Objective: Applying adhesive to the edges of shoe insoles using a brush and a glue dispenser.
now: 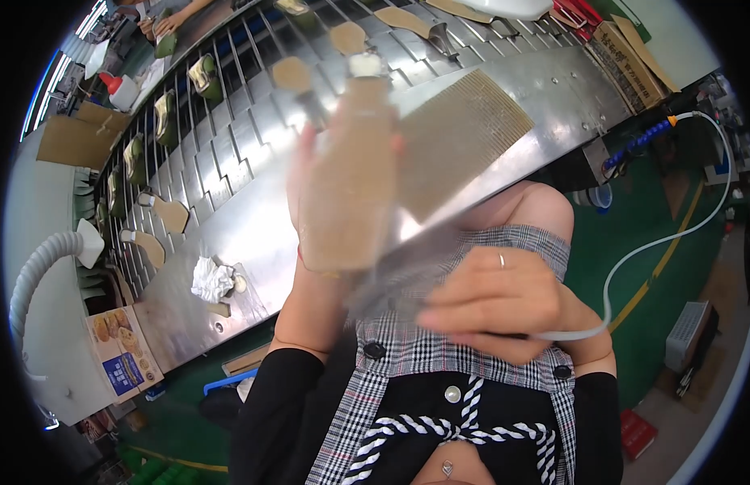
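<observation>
Above the steel table (553, 105), at about 11 o'clock from the person's chest, the left hand (326, 202) was raised with its fingers closed around a tan, insole-shaped piece (350, 178). The piece stood roughly upright, its narrow end toward 12 o'clock, and was blurred, so its surface detail could not be read.

The right hand (500, 303) sat lower, at about 4 o'clock from the piece, fingers curled toward the left. A ring showed on one finger. A thin white hose (682, 230) ran from this hand out toward 2 o'clock, to a blue-handled fitting (638, 144) at the table's edge. The hand appeared closed on a blurred grey tool (407, 279) at the hose end; the tool's tip lay just below the piece, and contact could not be confirmed.

Behind the piece, a ribbed tan mat (464, 129) lay on the table. At 10 o'clock, a slatted conveyor (229, 145) carried further tan pieces (171, 214) and green shoe forms (165, 120). A crumpled white rag (211, 279) rested on the table at 9 o'clock, near a printed carton (122, 352) and a white ribbed duct (43, 267). Another person's hand (166, 24) worked at the conveyor's far end, toward 11 o'clock.
</observation>
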Action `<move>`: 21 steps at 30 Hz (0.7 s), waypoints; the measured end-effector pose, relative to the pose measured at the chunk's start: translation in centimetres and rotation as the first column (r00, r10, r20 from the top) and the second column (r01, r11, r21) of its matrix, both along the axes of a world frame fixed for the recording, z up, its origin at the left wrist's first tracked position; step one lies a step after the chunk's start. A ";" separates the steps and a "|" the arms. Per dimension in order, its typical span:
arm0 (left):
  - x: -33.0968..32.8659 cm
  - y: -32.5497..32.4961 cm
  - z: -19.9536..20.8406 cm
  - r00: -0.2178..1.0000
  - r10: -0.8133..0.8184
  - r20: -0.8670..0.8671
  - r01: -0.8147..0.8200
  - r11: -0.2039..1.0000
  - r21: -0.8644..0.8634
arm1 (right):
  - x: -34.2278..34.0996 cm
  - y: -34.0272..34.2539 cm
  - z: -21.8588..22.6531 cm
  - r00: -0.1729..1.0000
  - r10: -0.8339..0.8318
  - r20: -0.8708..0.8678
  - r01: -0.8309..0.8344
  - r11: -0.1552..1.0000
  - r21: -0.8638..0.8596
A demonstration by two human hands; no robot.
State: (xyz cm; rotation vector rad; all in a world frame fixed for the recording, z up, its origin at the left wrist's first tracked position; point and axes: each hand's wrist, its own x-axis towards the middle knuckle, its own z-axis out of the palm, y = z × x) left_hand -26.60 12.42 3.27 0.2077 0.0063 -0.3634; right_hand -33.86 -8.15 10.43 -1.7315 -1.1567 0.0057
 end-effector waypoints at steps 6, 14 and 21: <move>-0.9 -0.3 1.3 0.988 -0.112 -0.104 0.116 0.993 0.032 | 2.3 -1.1 -0.2 0.982 -0.112 0.152 0.113 0.994 0.002; -1.2 0.2 2.4 0.965 -0.198 -0.171 0.216 0.972 0.091 | 3.5 -2.5 1.2 0.967 -0.164 0.193 0.181 0.980 -0.077; -1.9 1.1 2.4 0.948 -0.300 -0.105 0.250 0.908 -0.336 | 4.0 -3.7 2.1 0.962 -0.206 0.177 0.212 0.977 -0.013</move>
